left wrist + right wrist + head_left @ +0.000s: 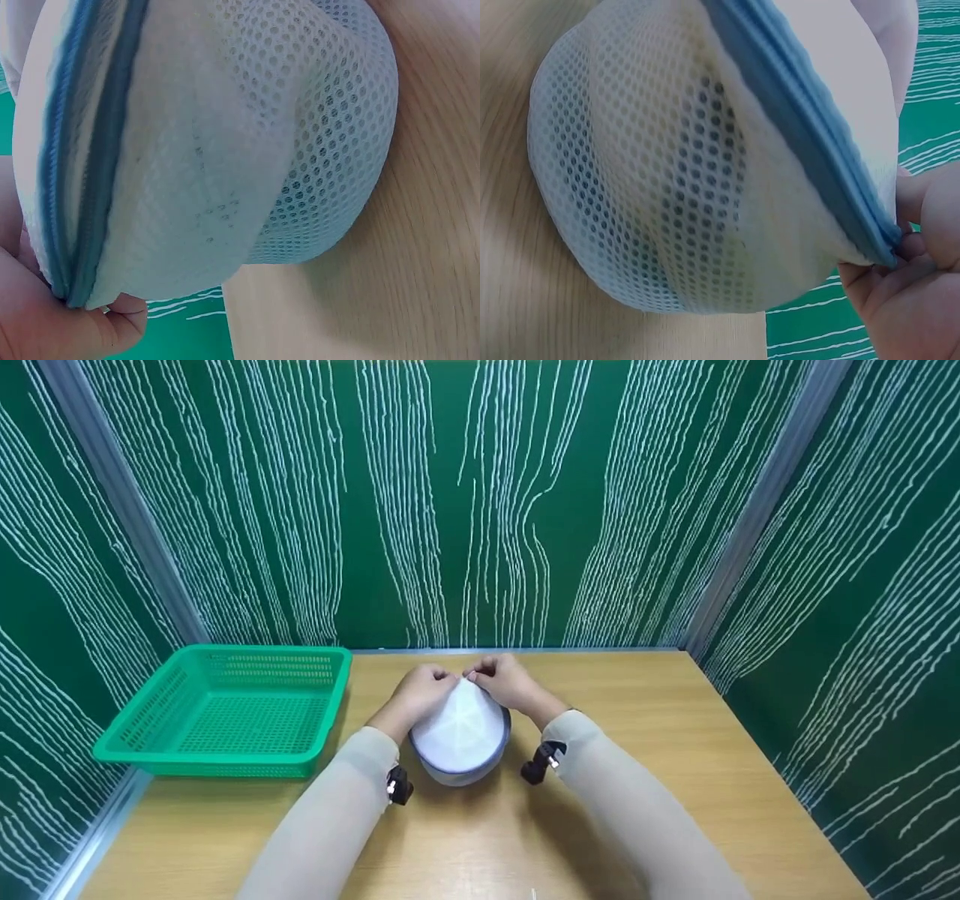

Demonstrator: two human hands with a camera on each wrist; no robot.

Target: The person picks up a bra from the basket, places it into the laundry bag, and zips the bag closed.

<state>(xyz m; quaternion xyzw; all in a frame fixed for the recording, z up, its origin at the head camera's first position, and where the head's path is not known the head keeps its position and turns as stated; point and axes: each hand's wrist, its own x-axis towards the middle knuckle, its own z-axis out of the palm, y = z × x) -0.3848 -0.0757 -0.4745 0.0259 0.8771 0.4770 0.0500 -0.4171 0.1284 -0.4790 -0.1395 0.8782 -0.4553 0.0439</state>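
Note:
A rounded white mesh laundry bag (459, 727) with a blue zipper sits on the table between both hands. Its honeycomb mesh side (330, 127) bulges out below the blue zipper (802, 120). At the far edge of the bag, my left hand (425, 690) pinches the zipper rim between thumb and fingers. Close beside it, my right hand (510, 684) pinches the same far rim, just right of the top point. Both wrist views show the zipper edge gripped at its end. The zipper's pull is hidden, and nothing can be made out inside the bag.
To the left stands a green plastic basket (322, 757) with perforated walls. Beneath everything is a wooden table (637, 720). Green panels (525, 510) with wavy white lines and grey metal posts (739, 547) enclose the back and sides.

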